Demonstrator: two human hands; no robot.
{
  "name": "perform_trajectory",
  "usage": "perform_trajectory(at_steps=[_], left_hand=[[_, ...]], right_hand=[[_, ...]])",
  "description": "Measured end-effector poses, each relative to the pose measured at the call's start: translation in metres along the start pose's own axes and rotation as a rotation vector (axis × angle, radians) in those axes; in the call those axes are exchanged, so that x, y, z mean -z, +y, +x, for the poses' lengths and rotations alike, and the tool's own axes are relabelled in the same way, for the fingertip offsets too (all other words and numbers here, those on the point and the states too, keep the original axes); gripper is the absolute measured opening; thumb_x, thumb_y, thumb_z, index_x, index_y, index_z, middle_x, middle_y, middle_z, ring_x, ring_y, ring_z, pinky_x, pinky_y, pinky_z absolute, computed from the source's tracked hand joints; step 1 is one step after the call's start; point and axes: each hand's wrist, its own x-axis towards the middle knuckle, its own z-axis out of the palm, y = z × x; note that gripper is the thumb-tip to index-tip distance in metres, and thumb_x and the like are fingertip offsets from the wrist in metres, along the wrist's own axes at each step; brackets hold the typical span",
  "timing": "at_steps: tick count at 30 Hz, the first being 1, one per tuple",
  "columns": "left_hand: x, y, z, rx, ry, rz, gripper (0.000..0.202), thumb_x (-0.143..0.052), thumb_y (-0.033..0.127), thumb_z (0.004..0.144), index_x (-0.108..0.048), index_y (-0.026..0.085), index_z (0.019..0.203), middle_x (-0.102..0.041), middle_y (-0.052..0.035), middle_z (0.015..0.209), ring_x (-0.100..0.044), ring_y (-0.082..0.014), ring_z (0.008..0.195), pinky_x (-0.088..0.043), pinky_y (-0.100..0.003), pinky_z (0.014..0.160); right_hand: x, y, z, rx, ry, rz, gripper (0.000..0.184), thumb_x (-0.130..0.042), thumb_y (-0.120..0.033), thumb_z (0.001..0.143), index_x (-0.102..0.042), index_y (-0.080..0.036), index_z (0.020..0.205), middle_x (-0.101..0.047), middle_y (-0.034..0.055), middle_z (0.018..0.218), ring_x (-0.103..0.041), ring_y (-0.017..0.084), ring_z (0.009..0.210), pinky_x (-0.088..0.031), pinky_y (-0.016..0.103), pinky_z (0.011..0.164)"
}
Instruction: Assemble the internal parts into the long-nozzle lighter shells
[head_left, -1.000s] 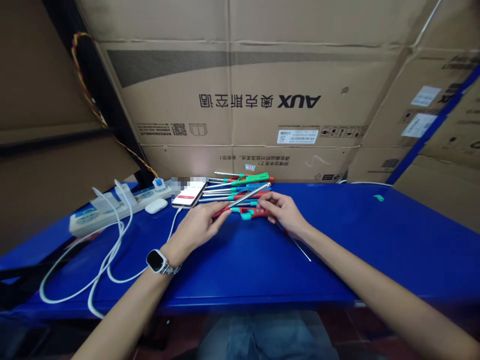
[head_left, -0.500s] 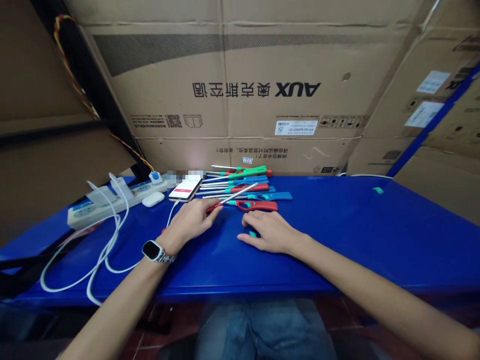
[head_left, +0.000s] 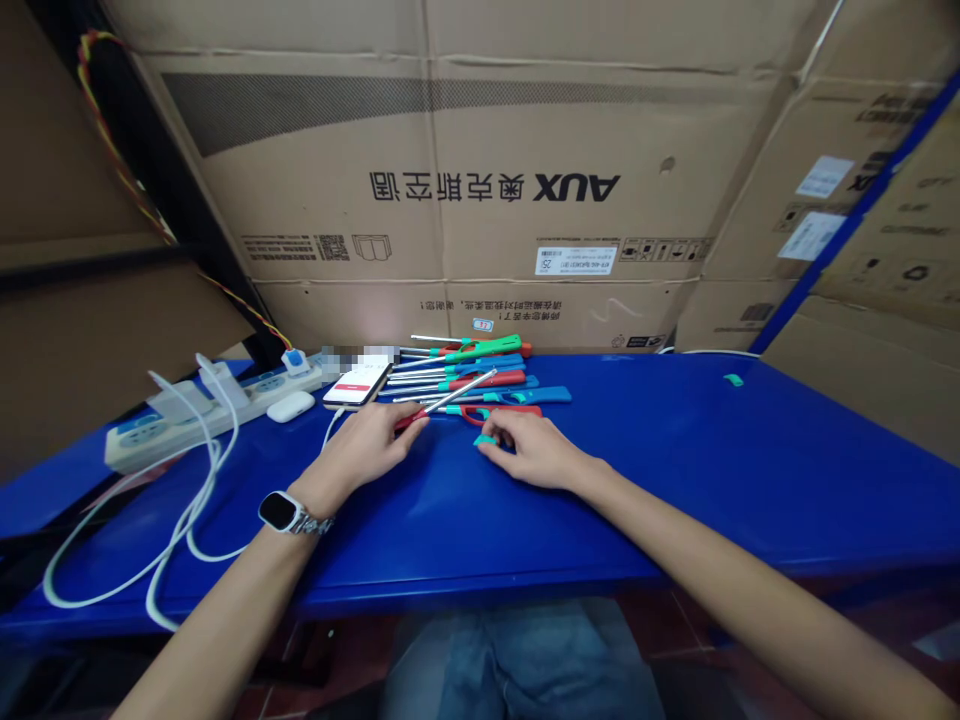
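My left hand (head_left: 366, 442), with a watch on its wrist, is closed around the red handle of a long-necked lighter (head_left: 471, 386). Its metal tube points up and to the right. Between the thumb and fingers of my right hand (head_left: 541, 452) is a small teal plastic piece (head_left: 484, 440), held just above the table. Beyond both hands, several long-necked lighters lie in a row with their tubes to the left, among them a green lighter (head_left: 491, 347), a blue lighter (head_left: 553, 395) and a red lighter (head_left: 474, 415) partly hidden by my right fingers.
A phone (head_left: 352, 385) and a white earbud case (head_left: 290, 405) lie left of the lighters. Behind them runs a power strip (head_left: 255, 400) with white cables (head_left: 214, 490). Another teal piece (head_left: 733, 380) lies far right on the blue table (head_left: 675, 480). Cardboard (head_left: 465, 120) stands behind.
My right hand has closed on the teal piece, which lay on the table under it, and lifted it slightly away from me. My left hand keeps its lighter. The view has shifted a little.
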Motion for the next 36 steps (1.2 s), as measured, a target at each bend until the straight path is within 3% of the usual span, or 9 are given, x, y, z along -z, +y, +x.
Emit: perform_trajectory(at_steps=[3, 6, 8, 12, 18, 22, 28, 36], left_hand=[[-0.001, 0.0, 0.0, -0.035, 0.011, -0.002, 0.039, -0.037, 0.044, 0.099, -0.067, 0.018, 0.096, -0.068, -0.0052, 0.071, -0.061, -0.0213, 0.062, -0.036, -0.029, 0.06], [-0.003, -0.001, 0.0, -0.074, 0.013, -0.019, 0.039, -0.037, 0.043, 0.1, -0.065, 0.019, 0.111, -0.069, -0.0047, 0.074, -0.063, -0.0212, 0.064, -0.039, -0.028, 0.062], [-0.004, -0.002, -0.001, -0.102, -0.004, -0.02, 0.04, -0.036, 0.043, 0.1, -0.064, 0.019, 0.117, -0.07, -0.005, 0.077, -0.064, -0.0208, 0.065, -0.04, -0.028, 0.063], [-0.003, -0.004, -0.002, -0.135, -0.023, -0.037, 0.04, -0.038, 0.043, 0.099, -0.068, 0.019, 0.113, -0.073, -0.0081, 0.088, -0.067, -0.0221, 0.073, -0.043, -0.028, 0.066], [0.004, -0.006, -0.003, -0.162, -0.059, -0.094, 0.036, -0.043, 0.038, 0.096, -0.071, 0.019, 0.108, -0.074, -0.0074, 0.087, -0.066, -0.0216, 0.073, -0.044, -0.028, 0.067], [0.004, -0.004, -0.003, -0.178, -0.071, -0.119, 0.034, -0.045, 0.037, 0.097, -0.07, 0.02, 0.11, -0.074, -0.0064, 0.09, -0.066, -0.0212, 0.075, -0.044, -0.028, 0.069], [0.001, 0.001, -0.004, -0.24, -0.106, -0.11, 0.033, -0.043, 0.035, 0.098, -0.07, 0.021, 0.11, -0.073, -0.005, 0.084, -0.063, -0.0189, 0.069, -0.043, -0.025, 0.064], [-0.002, 0.003, -0.004, -0.295, -0.047, -0.09, 0.032, -0.045, 0.033, 0.098, -0.07, 0.02, 0.112, -0.075, -0.008, 0.094, -0.069, -0.0215, 0.08, -0.048, -0.028, 0.073]], right_hand=[[0.002, 0.013, 0.01, -0.123, 0.216, 0.404, 0.024, -0.06, -0.042, 0.086, -0.059, -0.018, 0.089, -0.063, 0.001, 0.074, -0.056, 0.012, 0.063, -0.043, 0.026, 0.059], [0.007, 0.022, 0.018, -0.209, 0.389, 0.699, 0.043, -0.064, -0.052, 0.079, -0.057, -0.018, 0.106, -0.065, 0.0023, 0.075, -0.058, 0.014, 0.061, -0.039, 0.023, 0.047], [0.009, 0.025, 0.02, -0.218, 0.422, 0.761, 0.051, -0.067, -0.055, 0.076, -0.057, -0.018, 0.109, -0.067, 0.0039, 0.078, -0.059, 0.015, 0.062, -0.037, 0.022, 0.042], [0.015, 0.027, 0.019, -0.12, 0.431, 0.63, 0.038, -0.075, -0.046, 0.072, -0.06, -0.018, 0.093, -0.066, 0.0023, 0.079, -0.062, 0.015, 0.069, -0.044, 0.024, 0.054], [0.035, 0.032, 0.012, -0.015, 0.345, 0.374, 0.025, -0.075, -0.037, 0.075, -0.072, -0.018, 0.09, -0.072, 0.0041, 0.086, -0.059, 0.014, 0.07, -0.045, 0.03, 0.066], [0.037, 0.03, 0.01, 0.045, 0.303, 0.375, 0.024, -0.074, -0.036, 0.076, -0.076, -0.018, 0.093, -0.073, 0.0061, 0.094, -0.062, 0.016, 0.077, -0.046, 0.032, 0.072], [0.029, 0.024, 0.009, -0.057, 0.171, 0.532, 0.036, -0.078, -0.043, 0.072, -0.076, -0.015, 0.093, -0.068, 0.0023, 0.074, -0.054, 0.012, 0.063, -0.04, 0.027, 0.059], [0.036, 0.018, 0.008, -0.119, 0.051, 0.644, 0.036, -0.078, -0.043, 0.072, -0.075, -0.012, 0.091, -0.06, -0.0019, 0.059, -0.044, 0.008, 0.05, -0.033, 0.024, 0.048]])
